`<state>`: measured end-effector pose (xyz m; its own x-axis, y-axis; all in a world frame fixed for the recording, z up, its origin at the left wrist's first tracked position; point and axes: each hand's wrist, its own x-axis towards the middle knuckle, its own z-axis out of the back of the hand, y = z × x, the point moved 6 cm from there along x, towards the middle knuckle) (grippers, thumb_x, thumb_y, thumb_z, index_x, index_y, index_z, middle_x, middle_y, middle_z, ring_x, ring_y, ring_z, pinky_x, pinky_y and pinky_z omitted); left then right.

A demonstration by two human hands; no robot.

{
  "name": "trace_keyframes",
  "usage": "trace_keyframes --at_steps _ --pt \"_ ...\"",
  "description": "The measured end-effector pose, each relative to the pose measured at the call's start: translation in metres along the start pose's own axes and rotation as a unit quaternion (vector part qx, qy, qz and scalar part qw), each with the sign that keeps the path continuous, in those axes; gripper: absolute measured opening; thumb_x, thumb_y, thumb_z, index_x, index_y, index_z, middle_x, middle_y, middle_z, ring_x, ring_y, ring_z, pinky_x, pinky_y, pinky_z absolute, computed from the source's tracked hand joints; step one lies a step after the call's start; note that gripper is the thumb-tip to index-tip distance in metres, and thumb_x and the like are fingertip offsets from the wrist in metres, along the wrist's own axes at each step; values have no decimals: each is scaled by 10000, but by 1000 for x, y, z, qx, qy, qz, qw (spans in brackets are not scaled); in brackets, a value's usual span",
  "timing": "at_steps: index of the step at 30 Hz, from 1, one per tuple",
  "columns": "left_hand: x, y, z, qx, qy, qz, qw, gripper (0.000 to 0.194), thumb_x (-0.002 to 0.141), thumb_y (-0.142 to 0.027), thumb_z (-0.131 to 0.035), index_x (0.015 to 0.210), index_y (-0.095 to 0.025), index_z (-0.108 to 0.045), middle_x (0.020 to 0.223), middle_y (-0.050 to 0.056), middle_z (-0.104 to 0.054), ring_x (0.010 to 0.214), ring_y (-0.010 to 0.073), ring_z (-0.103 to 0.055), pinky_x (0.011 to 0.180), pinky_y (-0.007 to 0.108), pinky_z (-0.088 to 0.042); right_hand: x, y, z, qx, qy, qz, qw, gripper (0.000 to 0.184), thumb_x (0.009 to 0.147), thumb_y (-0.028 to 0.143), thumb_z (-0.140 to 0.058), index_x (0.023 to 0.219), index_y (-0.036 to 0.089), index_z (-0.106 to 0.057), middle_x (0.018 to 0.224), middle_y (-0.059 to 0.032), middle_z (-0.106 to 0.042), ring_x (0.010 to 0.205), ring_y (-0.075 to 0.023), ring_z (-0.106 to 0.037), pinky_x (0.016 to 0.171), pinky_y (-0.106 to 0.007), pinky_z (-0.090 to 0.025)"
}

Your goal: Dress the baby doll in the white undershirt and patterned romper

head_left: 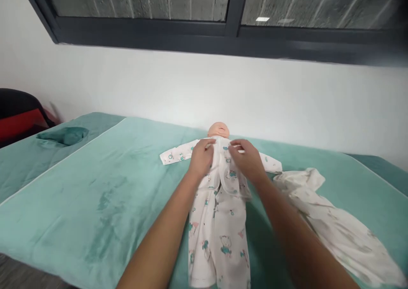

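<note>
A baby doll point(219, 129) lies on its back on a green-covered bed, its bald head toward the wall. It wears a white printed baby jacket point(230, 174) with long sleeves spread to both sides, and matching white trousers point(219, 238). My left hand point(202, 156) rests on the left side of the jacket's chest, fingers bent and slightly apart. On the opposite side, my right hand point(246, 157) touches the jacket near its front edge, with a gap between thumb and fingers. The jacket's front panels meet near the middle, their lower corners parting over the trousers.
A crumpled white printed cloth point(338, 225) lies right of the doll, near my right forearm. A green fabric piece point(65, 135) sits far left, close to a red and black item point(22, 119). Behind the bed point(95, 187) rise a white wall point(143, 85) and a dark-framed window point(143, 32).
</note>
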<state>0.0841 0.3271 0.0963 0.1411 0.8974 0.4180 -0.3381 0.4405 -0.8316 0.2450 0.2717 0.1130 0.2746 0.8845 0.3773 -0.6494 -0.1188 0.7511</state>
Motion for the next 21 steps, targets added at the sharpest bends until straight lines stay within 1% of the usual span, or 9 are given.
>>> trace_keyframes --at_steps 2,3,5,7,9,11,16,19,21 --pt "26 13 -20 35 17 -12 999 335 856 -76 -444 1070 -130 -696 1142 107 -677 1098 210 -598 1036 363 -433 28 -5 -32 -37 -8 -13 999 258 833 434 -526 941 204 -575 1002 -73 -632 852 -208 -589 786 -362 -449" --pt "35 19 -26 51 28 -21 998 348 856 -70 -435 1082 -116 -695 1161 118 -665 1119 218 -583 1054 374 -414 38 -9 -43 -61 -3 -18 998 251 817 442 -541 905 208 -559 963 -65 -624 835 -209 -576 772 -359 -433" --pt "43 28 -33 75 52 -38 995 376 867 -82 -415 1119 -129 -690 1204 113 -639 1159 228 -551 1073 393 -390 51 -16 -54 -90 23 -23 995 253 787 462 -569 844 220 -529 892 -41 -611 810 -208 -557 743 -344 -407" --pt "45 31 -34 86 80 -43 992 412 887 -109 -388 1167 -192 -678 1244 80 -614 1189 227 -524 1073 405 -386 54 -21 -54 -80 43 -35 995 255 774 471 -574 822 228 -513 849 -15 -607 779 -196 -549 711 -324 -391" --pt "45 29 -33 97 103 -47 989 444 899 -125 -362 1198 -248 -666 1268 51 -600 1197 221 -513 1068 409 -387 54 -23 -51 -68 51 -54 995 243 771 460 -571 824 231 -512 845 -1 -610 756 -187 -546 690 -315 -383" --pt "45 26 -33 110 111 -49 986 453 904 -136 -346 1197 -264 -667 1275 42 -597 1190 219 -512 1063 410 -391 52 -22 -48 -71 48 -66 994 218 770 435 -568 831 233 -513 858 3 -612 743 -181 -544 681 -314 -380" --pt "43 23 -33 144 99 -35 984 421 904 -169 -354 1167 -264 -668 1272 30 -598 1189 227 -505 1063 415 -390 52 -19 -47 -77 29 -66 994 114 774 339 -554 768 230 -520 778 17 -593 703 -167 -522 659 -304 -362" --pt "41 21 -33 155 93 -37 983 398 902 -168 -357 1144 -255 -662 1240 29 -611 1175 228 -513 1048 412 -405 52 -21 -47 -52 25 -66 996 94 777 312 -542 734 229 -541 725 25 -592 695 -163 -528 664 -301 -368" --pt "40 19 -31 164 89 -40 982 395 904 -168 -358 1151 -256 -654 1241 35 -604 1171 229 -519 1030 409 -418 53 -23 -46 -35 19 -68 997 90 770 313 -553 745 227 -557 738 23 -602 707 -163 -539 678 -301 -379"
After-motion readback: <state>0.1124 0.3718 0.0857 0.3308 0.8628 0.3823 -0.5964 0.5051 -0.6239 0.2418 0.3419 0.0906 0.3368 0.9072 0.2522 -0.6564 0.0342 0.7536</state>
